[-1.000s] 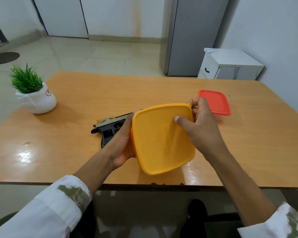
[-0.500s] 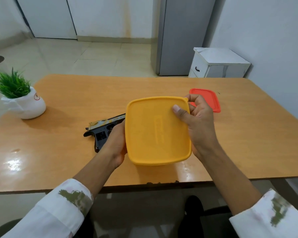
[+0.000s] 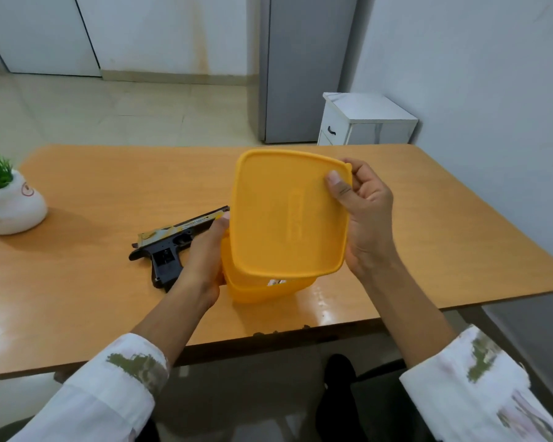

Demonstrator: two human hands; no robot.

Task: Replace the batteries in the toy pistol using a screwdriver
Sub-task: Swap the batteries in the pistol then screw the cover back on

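Observation:
A black toy pistol (image 3: pixel 168 248) with a silver-yellow slide lies on its side on the wooden table (image 3: pixel 109 193), left of centre. My left hand (image 3: pixel 206 253) grips the left wall of a yellow plastic box (image 3: pixel 259 290) standing near the table's front edge. My right hand (image 3: pixel 363 215) pinches the right edge of the box's yellow lid (image 3: pixel 284 215), thumb on top, and holds it lifted and tilted above the box. Something small and white shows inside the box under the lid. No screwdriver or batteries are plainly visible.
A white pot with a green plant (image 3: pixel 5 199) stands at the table's left edge. Behind the table are a white bedside cabinet (image 3: pixel 364 121) and a grey refrigerator (image 3: pixel 300 68). A wall runs along the right side.
The lid has come off the yellow box and my right hand has raised it. The red lid seen earlier behind the box is hidden now. The view has shifted right.

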